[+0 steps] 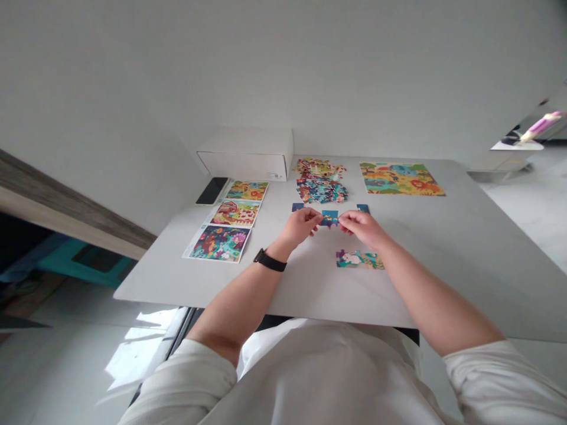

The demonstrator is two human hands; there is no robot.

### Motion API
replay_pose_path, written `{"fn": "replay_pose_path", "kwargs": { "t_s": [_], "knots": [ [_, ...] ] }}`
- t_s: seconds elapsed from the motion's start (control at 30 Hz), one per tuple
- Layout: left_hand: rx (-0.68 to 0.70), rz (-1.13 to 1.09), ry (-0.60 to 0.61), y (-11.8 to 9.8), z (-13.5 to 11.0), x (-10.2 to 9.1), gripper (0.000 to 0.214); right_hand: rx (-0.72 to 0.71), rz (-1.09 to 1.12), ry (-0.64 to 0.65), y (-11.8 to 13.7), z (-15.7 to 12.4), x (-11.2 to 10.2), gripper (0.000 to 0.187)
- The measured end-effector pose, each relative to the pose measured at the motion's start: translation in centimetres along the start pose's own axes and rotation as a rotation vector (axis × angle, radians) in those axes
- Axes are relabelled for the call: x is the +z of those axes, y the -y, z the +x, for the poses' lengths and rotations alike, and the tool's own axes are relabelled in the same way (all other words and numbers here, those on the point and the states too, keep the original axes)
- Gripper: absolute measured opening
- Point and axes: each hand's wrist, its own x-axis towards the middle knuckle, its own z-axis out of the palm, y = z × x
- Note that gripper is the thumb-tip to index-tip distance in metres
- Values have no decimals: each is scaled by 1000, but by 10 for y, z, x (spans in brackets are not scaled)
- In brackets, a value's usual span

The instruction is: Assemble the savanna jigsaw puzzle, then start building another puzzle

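I can read no words, numbers or brands anywhere in this view. The only likely print is a small label (274, 176) with a dark, barcode-like patch, low on the right of the front face of the white cardboard box (244, 154) at the far side, too small for me to make out. The picture cards (219, 243) on the left and the jigsaw piece (330, 218) in the middle show colourful artwork, with no lettering I can pick out.

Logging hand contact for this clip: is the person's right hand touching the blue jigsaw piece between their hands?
Touching: the head view shows the right hand pinching the right edge of the blue jigsaw piece, with no gap visible.
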Motion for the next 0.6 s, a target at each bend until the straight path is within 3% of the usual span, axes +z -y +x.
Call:
{"fn": "replay_pose_path", "kwargs": {
  "t_s": [0.3, 0.47, 0.6],
  "knots": [
    [15, -13, 5, -1, 0, 4, 20, -29, -21, -35, 0, 0, 0, 51],
    [-34, 61, 5, -1, 0, 3, 26, -20, -20, -26, 1, 0, -1, 48],
    [3, 146, 28, -3, -3, 2, 26, 5, -32, -12, 2, 2, -6, 45]
  ]
}}
